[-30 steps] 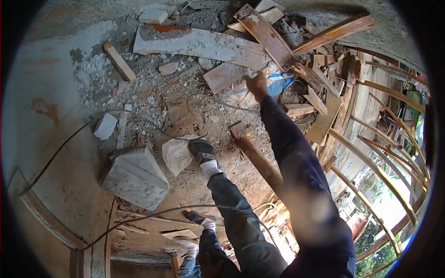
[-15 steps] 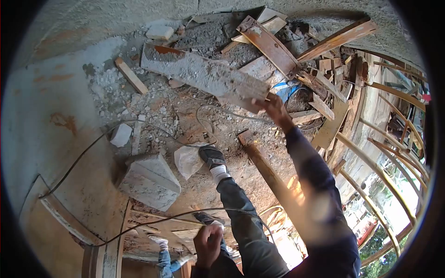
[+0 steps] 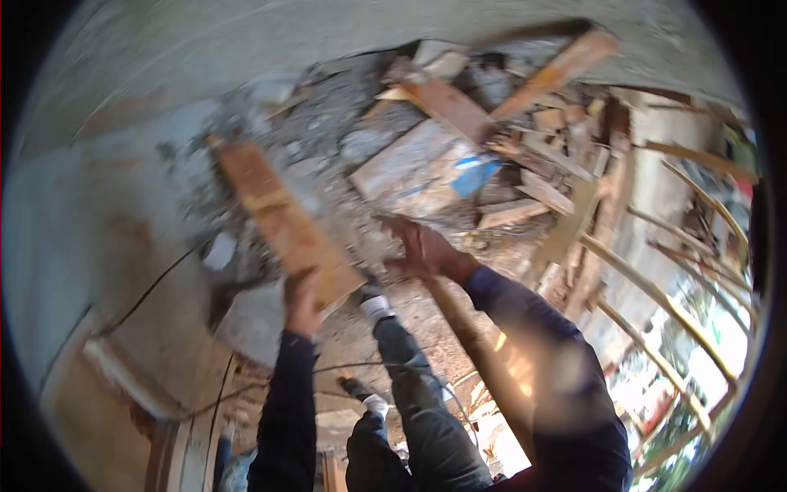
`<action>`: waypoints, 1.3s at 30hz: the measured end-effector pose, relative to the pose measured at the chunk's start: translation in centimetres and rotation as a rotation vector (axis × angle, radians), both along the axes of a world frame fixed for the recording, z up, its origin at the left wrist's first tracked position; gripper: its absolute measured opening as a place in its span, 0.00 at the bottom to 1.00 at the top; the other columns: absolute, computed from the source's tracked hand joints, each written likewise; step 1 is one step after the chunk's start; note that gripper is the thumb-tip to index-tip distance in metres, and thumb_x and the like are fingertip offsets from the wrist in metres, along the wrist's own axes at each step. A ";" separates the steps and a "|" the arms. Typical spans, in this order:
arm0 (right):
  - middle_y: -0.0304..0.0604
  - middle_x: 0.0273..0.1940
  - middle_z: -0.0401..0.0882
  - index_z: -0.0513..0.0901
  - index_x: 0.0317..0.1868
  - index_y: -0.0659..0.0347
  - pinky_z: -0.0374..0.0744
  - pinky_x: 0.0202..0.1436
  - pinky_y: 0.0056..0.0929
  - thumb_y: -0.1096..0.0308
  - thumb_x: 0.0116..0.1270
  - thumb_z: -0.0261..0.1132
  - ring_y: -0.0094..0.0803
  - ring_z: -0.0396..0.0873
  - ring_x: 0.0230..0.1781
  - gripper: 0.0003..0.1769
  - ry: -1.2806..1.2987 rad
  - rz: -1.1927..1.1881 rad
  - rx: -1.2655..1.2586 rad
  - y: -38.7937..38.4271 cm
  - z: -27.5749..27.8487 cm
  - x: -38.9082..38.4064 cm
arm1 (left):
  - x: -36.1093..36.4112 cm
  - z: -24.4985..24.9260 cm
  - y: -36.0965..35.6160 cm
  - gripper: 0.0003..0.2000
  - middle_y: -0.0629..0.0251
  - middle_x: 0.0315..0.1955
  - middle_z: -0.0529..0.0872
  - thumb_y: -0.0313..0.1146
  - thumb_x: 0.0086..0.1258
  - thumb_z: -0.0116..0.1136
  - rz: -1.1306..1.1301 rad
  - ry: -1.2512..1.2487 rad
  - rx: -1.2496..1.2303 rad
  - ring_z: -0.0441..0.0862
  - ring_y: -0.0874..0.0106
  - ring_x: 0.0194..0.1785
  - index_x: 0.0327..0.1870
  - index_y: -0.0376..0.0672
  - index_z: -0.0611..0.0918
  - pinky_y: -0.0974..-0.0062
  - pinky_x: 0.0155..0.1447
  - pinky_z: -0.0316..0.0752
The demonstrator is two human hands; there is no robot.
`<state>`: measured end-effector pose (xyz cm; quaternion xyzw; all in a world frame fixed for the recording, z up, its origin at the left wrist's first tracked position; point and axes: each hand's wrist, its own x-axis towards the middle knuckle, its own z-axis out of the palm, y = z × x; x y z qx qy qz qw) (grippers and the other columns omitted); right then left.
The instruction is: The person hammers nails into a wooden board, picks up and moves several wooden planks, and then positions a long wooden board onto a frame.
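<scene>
My left hand (image 3: 303,302) is closed on the near end of a wooden plank (image 3: 283,217). The plank is reddish-brown and yellowish, with its far end tilted up and to the left over the rubble. Some of my left fingers are hidden by blur and by the wood. To the right of the plank's near end, my right hand (image 3: 426,248) is raised with its fingers spread. It holds nothing and is apart from the plank.
A pile of broken boards (image 3: 459,111) and debris lies along the wall, with a blue scrap (image 3: 475,174) in it. A concrete block (image 3: 254,320) sits left of my feet. A black cable (image 3: 147,295) crosses the left side. Poles (image 3: 648,287) stand at right.
The plank has swung round to the left, and its brown face now shows instead of the cement-covered one. My left hand has come up onto it; my right hand has let go.
</scene>
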<state>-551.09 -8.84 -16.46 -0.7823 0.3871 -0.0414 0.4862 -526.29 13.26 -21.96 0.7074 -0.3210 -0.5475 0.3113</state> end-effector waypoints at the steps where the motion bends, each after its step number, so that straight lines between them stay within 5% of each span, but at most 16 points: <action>1: 0.53 0.53 0.77 0.67 0.66 0.63 0.79 0.46 0.46 0.61 0.58 0.73 0.51 0.79 0.42 0.38 0.074 -0.105 0.037 -2.6 -0.6 -3.2 | 0.1 0.2 0.4 0.21 0.53 0.50 0.82 0.20 0.58 0.56 0.482 0.417 0.073 0.77 0.55 0.56 0.56 0.35 0.78 0.60 0.61 0.70; 2: 0.56 0.51 0.77 0.65 0.66 0.64 0.79 0.46 0.45 0.58 0.58 0.74 0.50 0.80 0.42 0.40 0.162 -0.253 -0.137 -5.9 -2.3 -7.0 | -0.4 7.0 -5.1 0.17 0.60 0.46 0.84 0.25 0.61 0.61 0.739 0.455 0.367 0.82 0.64 0.47 0.53 0.36 0.79 0.67 0.52 0.76; 4: 0.63 0.48 0.77 0.64 0.64 0.70 0.77 0.48 0.47 0.61 0.59 0.72 0.55 0.77 0.44 0.38 0.238 -0.418 -0.789 -14.9 -5.7 -15.7 | 1.0 7.3 -3.5 0.18 0.66 0.42 0.83 0.31 0.62 0.65 0.662 0.451 0.310 0.82 0.71 0.42 0.52 0.38 0.78 0.72 0.46 0.77; 5: 0.67 0.52 0.73 0.61 0.64 0.72 0.74 0.54 0.48 0.63 0.59 0.70 0.58 0.73 0.51 0.39 0.284 -0.622 -0.756 -20.0 -3.2 -17.6 | 1.8 8.1 -2.7 0.18 0.66 0.42 0.83 0.31 0.62 0.65 0.627 0.421 0.334 0.82 0.71 0.43 0.52 0.38 0.78 0.71 0.47 0.77; 9: 0.54 0.62 0.66 0.60 0.69 0.57 0.67 0.63 0.55 0.66 0.55 0.71 0.51 0.66 0.63 0.42 0.426 -0.492 -1.380 -30.9 8.4 -17.1 | 2.1 10.0 0.3 0.18 0.66 0.43 0.82 0.32 0.62 0.65 0.598 0.394 0.365 0.81 0.71 0.45 0.53 0.38 0.78 0.69 0.51 0.76; 13: 0.55 0.74 0.54 0.52 0.76 0.52 0.62 0.70 0.55 0.71 0.51 0.69 0.60 0.57 0.71 0.52 0.666 -0.542 -1.033 -31.8 9.6 -16.6 | 1.1 13.7 2.1 0.16 0.67 0.41 0.81 0.30 0.61 0.64 0.584 0.315 0.383 0.81 0.72 0.42 0.50 0.38 0.78 0.72 0.47 0.75; 15: 0.43 0.77 0.50 0.59 0.73 0.47 0.52 0.69 0.71 0.71 0.51 0.69 0.59 0.48 0.75 0.48 0.788 -0.557 -1.041 -32.1 10.2 -17.0 | 1.1 15.2 3.7 0.16 0.66 0.40 0.81 0.29 0.60 0.63 0.604 0.293 0.528 0.81 0.72 0.43 0.49 0.38 0.78 0.72 0.48 0.75; 16: 0.55 0.74 0.54 0.59 0.72 0.56 0.54 0.73 0.59 0.73 0.49 0.69 0.62 0.48 0.75 0.48 0.685 -0.425 -1.122 -32.7 10.7 -17.6 | 1.4 16.0 4.7 0.16 0.66 0.40 0.82 0.28 0.58 0.64 0.582 0.348 0.529 0.80 0.73 0.43 0.48 0.37 0.78 0.72 0.48 0.75; 17: 0.49 0.75 0.52 0.58 0.73 0.57 0.47 0.70 0.74 0.69 0.47 0.68 0.55 0.47 0.76 0.49 0.792 -0.437 -1.077 -33.5 10.7 -17.8 | 1.4 17.0 5.5 0.16 0.66 0.40 0.82 0.28 0.58 0.64 0.592 0.339 0.521 0.80 0.73 0.43 0.48 0.37 0.78 0.72 0.48 0.75; 19: 0.47 0.64 0.67 0.60 0.70 0.50 0.63 0.65 0.60 0.66 0.53 0.72 0.51 0.65 0.65 0.44 0.899 -0.317 -1.167 -33.7 11.7 -17.2 | 0.4 20.6 5.7 0.16 0.66 0.37 0.82 0.27 0.57 0.64 0.586 0.282 0.573 0.81 0.73 0.40 0.46 0.36 0.79 0.72 0.46 0.75; 23: 0.43 0.63 0.68 0.67 0.65 0.49 0.64 0.61 0.63 0.66 0.52 0.72 0.48 0.66 0.63 0.38 0.744 -0.369 -1.133 -33.7 13.0 -16.8 | 0.2 24.4 9.1 0.15 0.66 0.35 0.84 0.25 0.56 0.64 0.527 0.300 0.693 0.82 0.74 0.37 0.45 0.34 0.80 0.72 0.43 0.76; 25: 0.40 0.57 0.71 0.74 0.56 0.52 0.68 0.56 0.52 0.66 0.57 0.68 0.44 0.67 0.60 0.25 0.990 -0.224 -1.074 -31.7 15.3 -16.1 | 0.4 26.1 11.1 0.15 0.66 0.33 0.85 0.24 0.54 0.66 0.369 0.251 0.725 0.82 0.74 0.34 0.44 0.33 0.81 0.72 0.41 0.77; 27: 0.39 0.53 0.74 0.78 0.48 0.54 0.72 0.50 0.49 0.64 0.59 0.67 0.41 0.72 0.55 0.16 0.859 -0.029 -1.191 -29.5 17.0 -16.5 | 0.5 28.5 13.1 0.15 0.64 0.32 0.87 0.25 0.54 0.66 0.363 0.244 0.742 0.83 0.75 0.34 0.44 0.34 0.82 0.72 0.40 0.79; 29: 0.40 0.47 0.76 0.78 0.46 0.56 0.76 0.47 0.44 0.66 0.61 0.65 0.39 0.76 0.47 0.13 0.663 0.255 -0.925 -27.8 17.1 -19.0 | 0.1 30.9 16.4 0.16 0.65 0.30 0.86 0.27 0.56 0.66 0.164 0.156 0.741 0.82 0.73 0.30 0.46 0.35 0.82 0.71 0.35 0.78; 35: 0.46 0.46 0.77 0.77 0.48 0.59 0.77 0.57 0.43 0.71 0.55 0.61 0.41 0.78 0.50 0.17 0.375 0.753 -0.955 -10.0 26.4 -12.5 | -1.1 42.2 21.1 0.16 0.52 0.30 0.87 0.34 0.58 0.64 0.116 0.058 0.762 0.86 0.70 0.35 0.42 0.32 0.81 0.65 0.37 0.79; 39: 0.48 0.44 0.78 0.77 0.46 0.60 0.83 0.43 0.40 0.72 0.58 0.62 0.43 0.81 0.43 0.14 0.328 0.701 -0.834 -4.7 32.6 -10.4 | -4.3 47.7 29.6 0.15 0.52 0.27 0.86 0.36 0.57 0.66 0.183 -0.008 0.585 0.84 0.71 0.30 0.40 0.34 0.81 0.66 0.34 0.77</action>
